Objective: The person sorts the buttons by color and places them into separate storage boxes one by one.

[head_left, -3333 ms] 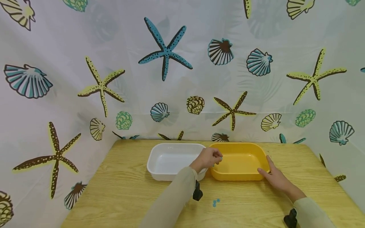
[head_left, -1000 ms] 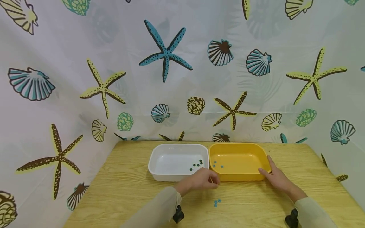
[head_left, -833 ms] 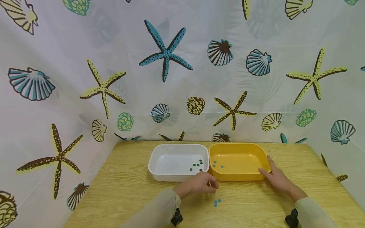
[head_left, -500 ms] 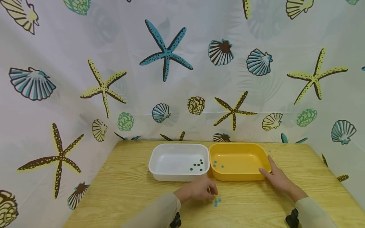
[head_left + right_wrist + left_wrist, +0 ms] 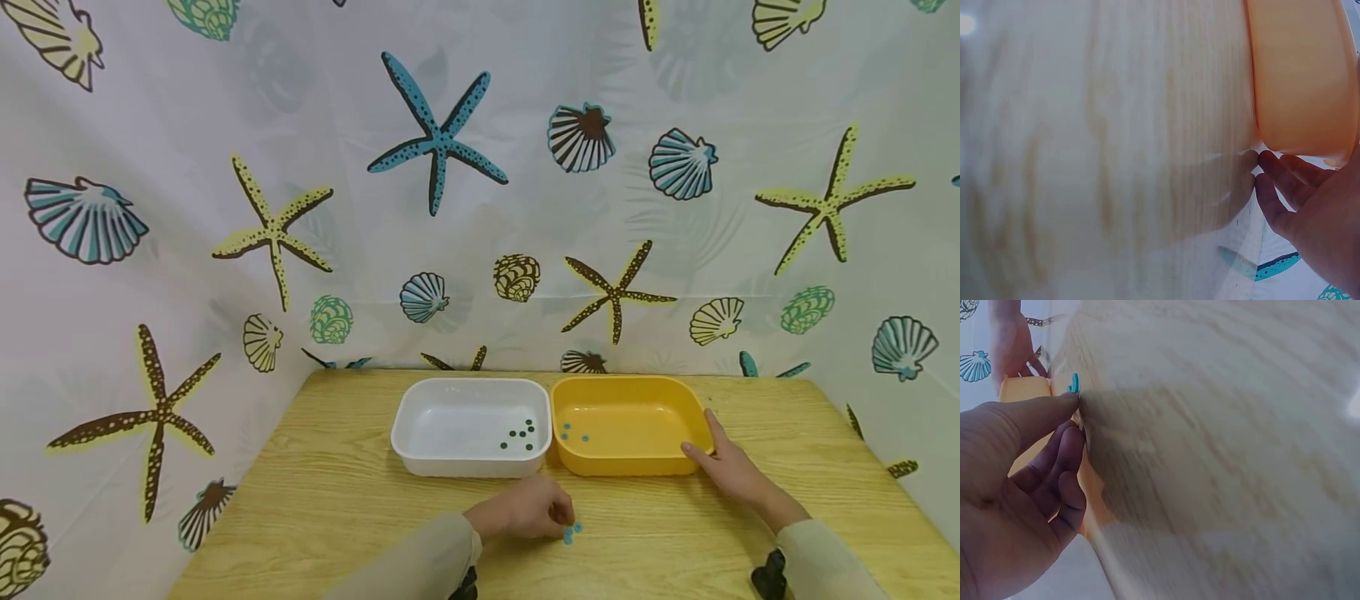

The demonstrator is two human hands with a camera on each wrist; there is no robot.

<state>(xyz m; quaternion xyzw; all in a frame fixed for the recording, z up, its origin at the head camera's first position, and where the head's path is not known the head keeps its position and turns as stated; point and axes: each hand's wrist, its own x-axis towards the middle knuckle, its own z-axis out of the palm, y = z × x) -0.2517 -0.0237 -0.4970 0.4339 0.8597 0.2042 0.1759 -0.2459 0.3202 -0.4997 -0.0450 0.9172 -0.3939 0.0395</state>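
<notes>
Small blue button-like discs (image 5: 567,540) lie on the table in front of the two tubs. My left hand (image 5: 528,510) is right beside them, palm turned in, fingers bent and thumb stretched forward. In the left wrist view, a blue disc (image 5: 1074,383) shows just past the thumb tip, and nothing is visible between thumb and forefinger. My right hand (image 5: 731,471) holds the yellow tub (image 5: 637,467) at its right front corner, thumb over the rim and fingers along the outer side. In the right wrist view those fingers (image 5: 1282,181) meet the tub's end wall.
A white tub (image 5: 465,468) stands against the yellow one's left side, with several dark green discs (image 5: 513,433) in its right part. A few blue discs (image 5: 585,438) lie inside the yellow tub. Behind the wooden table (image 5: 322,492) hangs a patterned curtain (image 5: 480,225).
My left hand has come from over the yellow tub, with a blue disc at its fingertips, down to the discs on the table. My right hand stays at the yellow tub's corner.
</notes>
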